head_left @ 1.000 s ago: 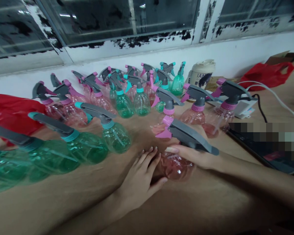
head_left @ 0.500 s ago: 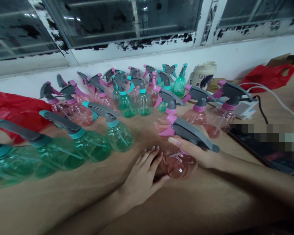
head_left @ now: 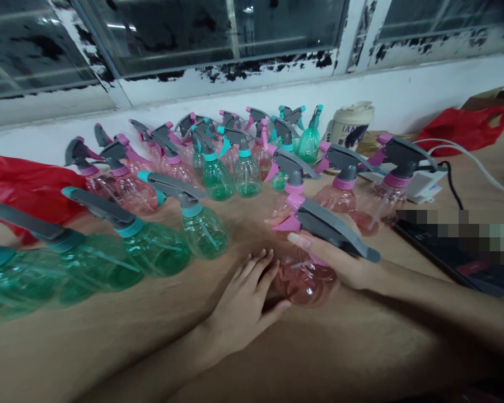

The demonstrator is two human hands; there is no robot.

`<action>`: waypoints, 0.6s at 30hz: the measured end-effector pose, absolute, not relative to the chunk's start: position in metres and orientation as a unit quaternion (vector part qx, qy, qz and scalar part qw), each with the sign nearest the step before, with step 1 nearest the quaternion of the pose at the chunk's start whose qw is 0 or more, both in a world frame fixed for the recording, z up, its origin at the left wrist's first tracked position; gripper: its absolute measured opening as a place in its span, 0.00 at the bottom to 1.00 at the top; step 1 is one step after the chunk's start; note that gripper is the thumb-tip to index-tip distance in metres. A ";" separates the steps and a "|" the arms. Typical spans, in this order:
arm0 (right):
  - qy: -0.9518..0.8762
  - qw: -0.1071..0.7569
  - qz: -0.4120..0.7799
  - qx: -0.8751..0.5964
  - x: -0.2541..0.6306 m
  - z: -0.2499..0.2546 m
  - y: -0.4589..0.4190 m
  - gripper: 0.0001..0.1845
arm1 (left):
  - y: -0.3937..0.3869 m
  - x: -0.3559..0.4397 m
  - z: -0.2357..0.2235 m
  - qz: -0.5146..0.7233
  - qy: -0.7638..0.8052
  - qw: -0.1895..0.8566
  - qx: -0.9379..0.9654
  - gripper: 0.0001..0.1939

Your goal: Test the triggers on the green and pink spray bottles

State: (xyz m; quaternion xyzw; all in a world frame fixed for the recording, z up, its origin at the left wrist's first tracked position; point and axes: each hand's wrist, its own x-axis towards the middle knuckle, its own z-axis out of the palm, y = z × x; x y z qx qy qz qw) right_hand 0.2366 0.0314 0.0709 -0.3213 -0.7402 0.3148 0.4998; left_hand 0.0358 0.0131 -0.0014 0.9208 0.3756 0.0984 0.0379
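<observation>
A pink spray bottle (head_left: 308, 282) with a grey and pink trigger head stands on the table in front of me. My right hand (head_left: 340, 257) is wrapped round its neck, the thumb on the near side just under the grey head. Some of the right fingers are hidden behind the bottle. Flat on the table to the left of that bottle lies my left hand (head_left: 246, 308), its fingers stretched out and the tips close to the bottle's base. A green spray bottle (head_left: 205, 232) with a turquoise collar stands beyond the left hand.
More green spray bottles (head_left: 157, 249) line the left side. Several pink and green bottles (head_left: 247, 173) crowd the back by the wall. Pink bottles (head_left: 336, 193) stand behind my right hand. A phone (head_left: 445, 252), cables, a tub (head_left: 350, 126) and red plastic bags (head_left: 462, 131) lie around.
Both hands and the held spray bottle stay almost where they were. The view has shifted very slightly.
</observation>
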 end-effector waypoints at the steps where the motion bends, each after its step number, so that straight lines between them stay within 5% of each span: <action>1: -0.741 0.500 0.316 -0.318 0.236 0.072 0.032 0.03 | 0.013 0.036 -0.001 0.099 0.375 0.038 0.921 0.29; 18: -0.747 0.498 0.283 -0.337 0.235 0.074 0.034 0.09 | 0.013 0.036 -0.001 0.093 0.375 0.030 0.922 0.28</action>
